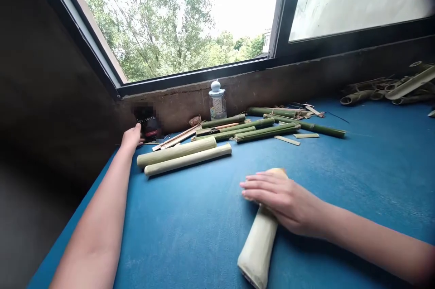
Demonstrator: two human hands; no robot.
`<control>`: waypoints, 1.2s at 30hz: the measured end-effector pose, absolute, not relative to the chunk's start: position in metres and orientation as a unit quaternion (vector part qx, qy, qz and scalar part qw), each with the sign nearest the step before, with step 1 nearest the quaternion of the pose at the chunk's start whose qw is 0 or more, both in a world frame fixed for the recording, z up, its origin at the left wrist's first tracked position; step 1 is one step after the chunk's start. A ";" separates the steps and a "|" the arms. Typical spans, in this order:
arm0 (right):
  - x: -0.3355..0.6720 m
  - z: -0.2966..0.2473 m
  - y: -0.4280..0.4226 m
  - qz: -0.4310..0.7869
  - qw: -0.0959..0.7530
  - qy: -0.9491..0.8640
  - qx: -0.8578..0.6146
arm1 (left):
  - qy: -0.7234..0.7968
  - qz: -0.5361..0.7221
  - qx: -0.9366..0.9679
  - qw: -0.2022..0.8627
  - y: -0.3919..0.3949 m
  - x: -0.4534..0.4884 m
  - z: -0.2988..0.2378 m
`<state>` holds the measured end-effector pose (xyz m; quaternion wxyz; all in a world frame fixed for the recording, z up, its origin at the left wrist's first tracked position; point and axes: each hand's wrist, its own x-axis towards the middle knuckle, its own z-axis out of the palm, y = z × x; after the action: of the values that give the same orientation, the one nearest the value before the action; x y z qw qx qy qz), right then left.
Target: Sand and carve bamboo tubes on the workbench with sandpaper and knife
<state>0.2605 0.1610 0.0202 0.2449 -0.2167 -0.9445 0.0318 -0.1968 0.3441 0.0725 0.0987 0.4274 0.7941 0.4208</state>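
Observation:
My left hand (132, 138) reaches far out to the table's left back corner. Its thumb and fingers close on the near edge of a dark phone (147, 122) that stands upright by the wall; a clock reading shows on its partly blurred screen. In front of me, my right hand (272, 194) lies over the upper part of a pale, peeled bamboo piece (258, 246), its fingers together and bent over it. This piece has a narrower waist under the hand and a wider near end. My right thumb is hidden.
Two peeled bamboo tubes (186, 158) lie at the left on the blue table (190, 225). Behind them are several green bamboo lengths (268, 131), thin strips and a lidded jar (217, 102). More bamboo (390, 89) is heaped at the back right, below the window.

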 end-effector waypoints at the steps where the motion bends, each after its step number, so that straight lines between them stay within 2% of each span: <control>1: 0.256 0.021 0.155 0.071 0.242 -0.946 -0.203 | 0.789 0.424 0.431 0.106 0.340 -0.195 0.081; 7: 0.246 0.029 0.138 0.139 0.233 -0.951 -0.150 | 0.698 0.469 0.540 0.040 0.275 -0.155 0.181; 10: 0.250 0.023 0.144 0.135 0.250 -0.951 -0.121 | 0.625 0.407 0.665 0.040 0.207 -0.099 0.210; 11: 0.249 0.021 0.144 0.133 0.257 -0.950 -0.115 | 0.600 0.349 0.718 0.053 0.180 -0.077 0.207; 14: 0.242 0.018 0.139 0.145 0.262 -0.946 -0.125 | 0.536 0.050 0.843 0.008 0.105 -0.013 0.164; 17: 0.235 0.020 0.135 0.172 0.254 -0.941 -0.144 | 0.506 -0.077 0.859 0.034 0.063 0.023 0.095; 21: 0.254 0.021 0.159 0.163 0.232 -0.949 -0.139 | 0.533 -0.078 0.842 0.023 0.059 0.030 0.046; 26: 0.283 0.016 0.184 0.164 0.252 -0.912 -0.278 | 0.539 -0.036 0.841 0.015 0.062 0.027 0.045; 29: 0.260 0.015 0.154 0.177 0.241 -0.913 -0.277 | 0.528 -0.027 0.849 0.014 0.062 0.019 0.042; 33: 0.242 0.015 0.132 0.211 0.215 -0.939 -0.164 | 0.464 0.046 0.879 -0.104 0.061 0.010 0.032; 36: 0.259 0.012 0.157 0.188 0.235 -0.918 -0.260 | 0.435 0.090 0.877 -0.181 0.059 0.009 0.031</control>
<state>0.2586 0.1568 0.0116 0.2351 -0.2600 -0.9176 0.1875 0.0092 0.0594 0.0307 -0.1805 0.8774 0.4351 0.0903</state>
